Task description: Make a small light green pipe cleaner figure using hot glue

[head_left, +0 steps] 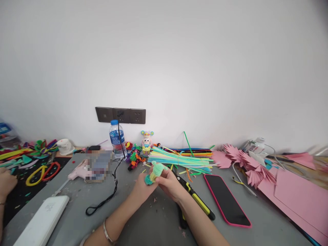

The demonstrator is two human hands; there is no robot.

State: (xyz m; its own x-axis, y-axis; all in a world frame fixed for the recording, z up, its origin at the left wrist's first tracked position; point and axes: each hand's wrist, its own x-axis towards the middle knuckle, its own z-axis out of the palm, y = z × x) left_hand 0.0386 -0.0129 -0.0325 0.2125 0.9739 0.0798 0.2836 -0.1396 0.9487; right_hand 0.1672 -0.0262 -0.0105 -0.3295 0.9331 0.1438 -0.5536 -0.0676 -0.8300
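A small fuzzy pipe-cleaner figure [158, 168] in mint green, pale yellow and teal is held up between my two hands at the middle of the table. My left hand [144, 186] closes around its lower left side, by the teal part. From the other side, my right hand [169, 183] pinches it with thumb and fingers. My fingers cover part of its lower body. Under my right forearm lie black-and-yellow pliers [198, 201], partly hidden. Just beyond my hands is a bundle of pastel pipe cleaners [179, 160].
A finished doll [146, 143] and a water bottle [117, 140] stand by the wall. To the right are a phone [227, 201] and pink paper [302, 194]. A glue gun [79, 171], white box [42, 220] and scissors [38, 176] lie left, near another person's hand [7, 182].
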